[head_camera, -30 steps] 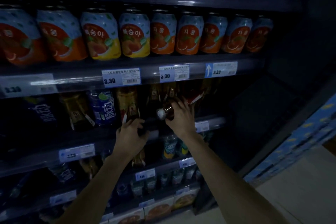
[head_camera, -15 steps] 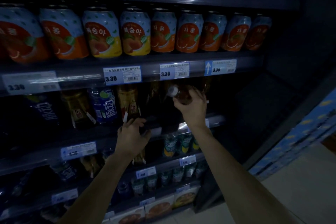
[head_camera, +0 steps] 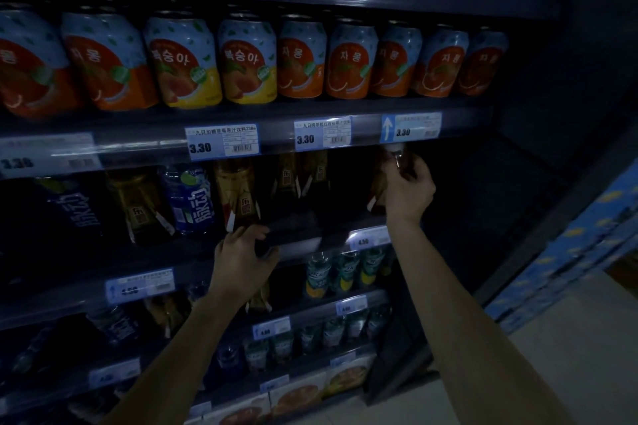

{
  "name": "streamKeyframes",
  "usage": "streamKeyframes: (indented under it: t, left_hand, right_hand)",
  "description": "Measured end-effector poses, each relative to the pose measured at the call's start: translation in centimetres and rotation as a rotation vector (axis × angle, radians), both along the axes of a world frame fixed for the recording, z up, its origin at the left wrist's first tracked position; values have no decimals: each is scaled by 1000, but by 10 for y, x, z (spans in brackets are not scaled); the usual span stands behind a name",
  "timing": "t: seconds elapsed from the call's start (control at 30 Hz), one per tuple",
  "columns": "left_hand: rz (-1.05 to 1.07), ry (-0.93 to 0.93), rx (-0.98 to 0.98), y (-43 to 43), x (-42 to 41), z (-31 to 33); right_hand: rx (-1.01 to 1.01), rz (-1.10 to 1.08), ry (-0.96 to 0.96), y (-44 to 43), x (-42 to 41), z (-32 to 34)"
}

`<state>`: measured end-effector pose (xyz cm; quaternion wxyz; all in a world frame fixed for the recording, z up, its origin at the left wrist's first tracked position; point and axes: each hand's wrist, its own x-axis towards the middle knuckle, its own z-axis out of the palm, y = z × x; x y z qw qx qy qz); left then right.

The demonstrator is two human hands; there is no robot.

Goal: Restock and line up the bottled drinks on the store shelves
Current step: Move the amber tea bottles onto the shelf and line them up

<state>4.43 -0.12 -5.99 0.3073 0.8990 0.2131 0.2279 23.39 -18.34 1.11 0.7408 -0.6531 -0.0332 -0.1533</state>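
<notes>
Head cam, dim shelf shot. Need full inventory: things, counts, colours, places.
cans: nine, seven orange, two yellow, upper shelf row.
price tags: several, white-blue, shelf edges.
brown bottles: at least four, standing, second shelf.
blue bottles: two, second shelf, left.
green bottles: three in front, third shelf, right.
small bottles: count unclear, dark, fourth shelf.
blue cartons: stacked, far right, near floor.
held bottle: one, brown, second shelf's right end.
dark bottle: one, at second shelf's edge.
left hand: grips the dark bottle.
right hand: grips the held bottle near its cap.
</notes>
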Motion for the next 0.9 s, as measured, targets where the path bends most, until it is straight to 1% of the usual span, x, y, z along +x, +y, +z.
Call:
streamKeyframes:
  t: [0.13,0.4,0.57,0.63,0.73,0.9]
  left_hand:
    - [2,-8,-3,1,-1,-2]
    - [2,-5,-18,-1,-2,-2]
    - [10,-12,-2,-2,-3,-1]
    - [9,-24,8,-2,-3,-1]
    - [12,-33,21,-2,-3,-1]
    - [9,-38,16,-3,-4,-2]
  right_hand:
    - [31,10,71,-1,11,-2]
    - [-97,59,-31,-3,10,-28]
    - [-139,23,55,1,8,-47]
    - [-184,1,48,3,8,-56]
    - [-188,-38,38,8,10,-59]
    - [-264,14,24,28,17,-59]
